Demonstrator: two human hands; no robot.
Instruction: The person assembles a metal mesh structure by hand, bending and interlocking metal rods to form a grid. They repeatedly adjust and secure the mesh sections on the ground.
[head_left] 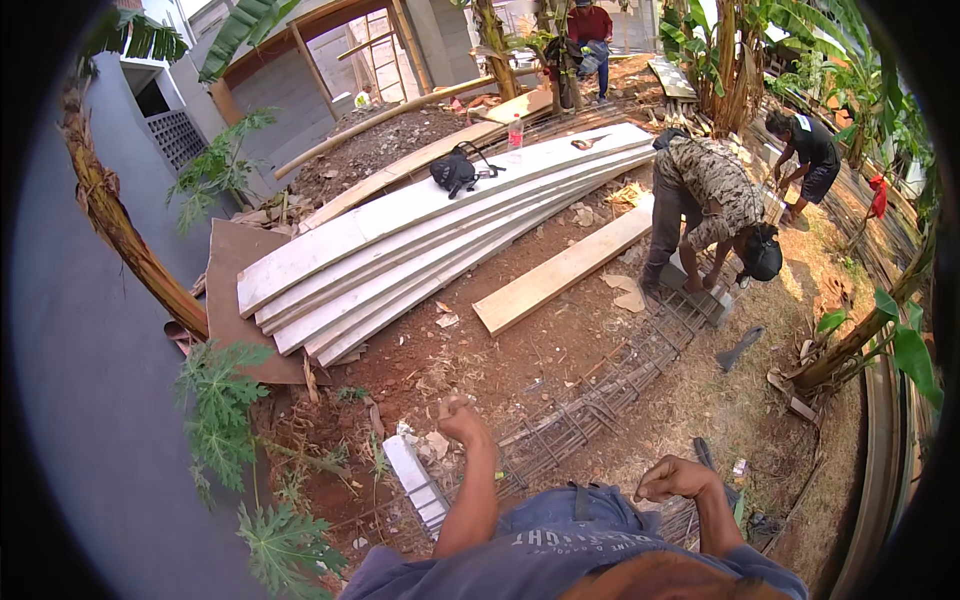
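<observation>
My left hand (462, 420) is raised with its fingers curled closed, left of a long tied steel rebar cage (588, 408) on the ground. Across the cage, my right hand (672, 478) is also curled closed. Whatever either hand may hold is too small or hidden to make out. A pale grey block (413, 478) lies by my left forearm, at the near end of the cage. Near my right hand a dark strip-like object (704, 454) rests on the ground.
A co-worker in a patterned shirt (715, 185) bends over the cage's far end, hands at a grey block (718, 303). Long pale boards (370, 245) lie stacked, bearing a black bag (456, 172) and a bottle (515, 133). A single plank (565, 268) lies closer.
</observation>
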